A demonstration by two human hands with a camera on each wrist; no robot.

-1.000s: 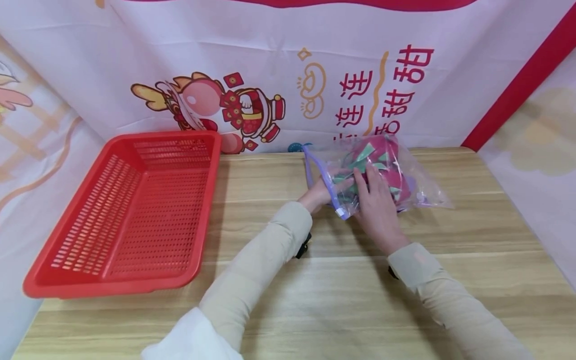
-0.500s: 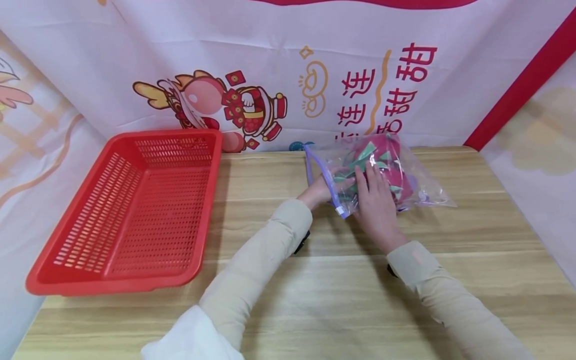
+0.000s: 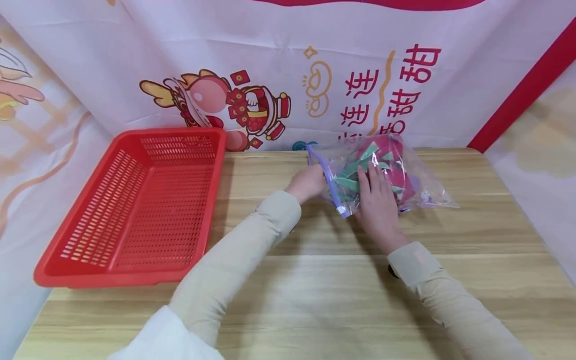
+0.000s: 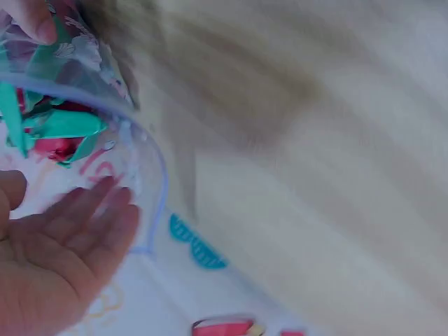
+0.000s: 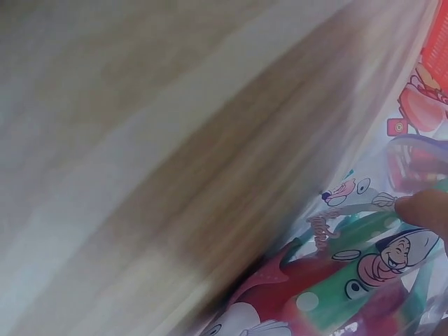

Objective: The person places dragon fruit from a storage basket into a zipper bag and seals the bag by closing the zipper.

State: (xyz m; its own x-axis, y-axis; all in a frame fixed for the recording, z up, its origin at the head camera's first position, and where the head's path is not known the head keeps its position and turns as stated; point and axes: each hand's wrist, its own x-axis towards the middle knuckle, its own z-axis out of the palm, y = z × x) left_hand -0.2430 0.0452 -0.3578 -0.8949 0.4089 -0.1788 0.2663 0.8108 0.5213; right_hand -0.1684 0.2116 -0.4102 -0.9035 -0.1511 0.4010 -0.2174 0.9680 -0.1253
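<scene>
A clear zip bag (image 3: 416,175) with a purple zip edge lies at the back right of the table, its mouth facing left. Inside is a pink-red thing with green pointed flaps (image 3: 357,172), like a dragon fruit. The bag carries printed cartoon figures (image 5: 392,259). At the mouth is my left hand (image 3: 308,181); in the left wrist view its palm (image 4: 59,266) shows with the fingers stretched out and holding nothing. My right hand (image 3: 378,210) holds the bag from the near side, its fingers lying over the plastic. Its thumb is hidden in the head view.
A red perforated plastic basket (image 3: 209,200) stands at the left of the wooden table (image 3: 333,305). A printed white cloth (image 3: 270,30) hangs behind the table, and more cloth borders both sides.
My left hand has drawn back to the left, out of the bag's mouth. The right hand stays on the bag. The head view has shifted slightly.
</scene>
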